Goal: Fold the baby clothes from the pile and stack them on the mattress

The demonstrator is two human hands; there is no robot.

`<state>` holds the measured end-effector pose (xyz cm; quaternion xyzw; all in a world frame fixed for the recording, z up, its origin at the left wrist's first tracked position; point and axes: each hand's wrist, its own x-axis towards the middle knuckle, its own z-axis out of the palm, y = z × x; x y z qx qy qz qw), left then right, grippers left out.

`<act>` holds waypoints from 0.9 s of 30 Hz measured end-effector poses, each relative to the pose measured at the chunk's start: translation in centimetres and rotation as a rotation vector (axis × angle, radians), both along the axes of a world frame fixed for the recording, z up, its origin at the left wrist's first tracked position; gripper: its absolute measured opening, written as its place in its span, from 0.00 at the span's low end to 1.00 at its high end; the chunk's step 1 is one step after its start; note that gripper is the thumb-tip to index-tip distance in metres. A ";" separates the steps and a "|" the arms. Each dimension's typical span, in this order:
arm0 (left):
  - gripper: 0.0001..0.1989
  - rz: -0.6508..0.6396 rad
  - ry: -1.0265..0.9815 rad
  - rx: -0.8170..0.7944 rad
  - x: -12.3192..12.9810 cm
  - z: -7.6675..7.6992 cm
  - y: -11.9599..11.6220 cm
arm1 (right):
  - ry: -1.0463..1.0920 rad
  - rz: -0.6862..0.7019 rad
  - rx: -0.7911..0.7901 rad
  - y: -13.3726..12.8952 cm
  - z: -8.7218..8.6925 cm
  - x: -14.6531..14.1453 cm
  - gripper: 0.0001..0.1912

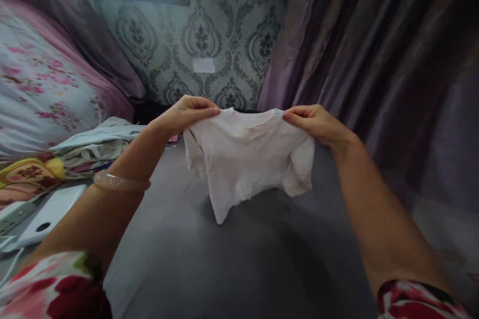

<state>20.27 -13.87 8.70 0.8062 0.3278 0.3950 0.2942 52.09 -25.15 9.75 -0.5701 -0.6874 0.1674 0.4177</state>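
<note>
A small white shirt [247, 154] hangs stretched between my two hands above a grey sheet. My left hand [187, 112] pinches its left shoulder, close to the neckline. At the other shoulder, beside a small pale bluish spot on the collar, my right hand [318, 122] grips the cloth between thumb and fingers. The short sleeves droop at both sides, and the lower hem hangs uneven, with one corner pointing down at the left.
Grey sheet [232, 269] spreads below. On the left lie folded clothes [101, 144], a yellow printed item [30, 174], a white device [52, 214], a power strip [17, 217] and a floral pillow [45, 79]. Purple curtains [355, 35] hang at the right, before the patterned wall [202, 30].
</note>
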 end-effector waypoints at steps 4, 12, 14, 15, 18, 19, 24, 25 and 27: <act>0.18 -0.022 -0.048 -0.052 -0.1 -0.1 -0.1 | 0.021 -0.004 -0.032 -0.1 -0.1 0.3 0.25; 0.15 -0.135 0.114 -0.099 -0.8 0.3 0.6 | -0.028 0.055 -0.104 -0.2 0.3 0.6 0.21; 0.14 -0.111 0.169 -0.061 -0.8 0.3 0.9 | -0.082 0.026 -0.107 0.1 0.1 0.7 0.20; 0.14 -0.073 0.179 -0.021 -0.7 0.1 1.0 | -0.118 -0.009 -0.073 0.3 0.0 0.7 0.20; 0.15 0.125 0.116 0.189 -0.2 -0.4 1.5 | -0.234 -0.173 0.189 1.2 -0.3 0.4 0.17; 0.14 0.200 0.084 0.268 0.0 -0.5 1.6 | -0.273 -0.227 0.294 1.5 -0.4 0.3 0.16; 0.12 0.436 0.062 0.489 0.6 -0.5 1.7 | -0.423 -0.381 0.583 2.1 -0.1 -0.4 0.13; 0.12 0.452 0.067 0.504 0.6 -0.3 1.6 | -0.430 -0.399 0.608 2.0 0.1 -0.5 0.13; 0.12 0.463 0.068 0.521 0.4 0.0 1.4 | -0.424 -0.407 0.631 1.8 0.5 -0.7 0.14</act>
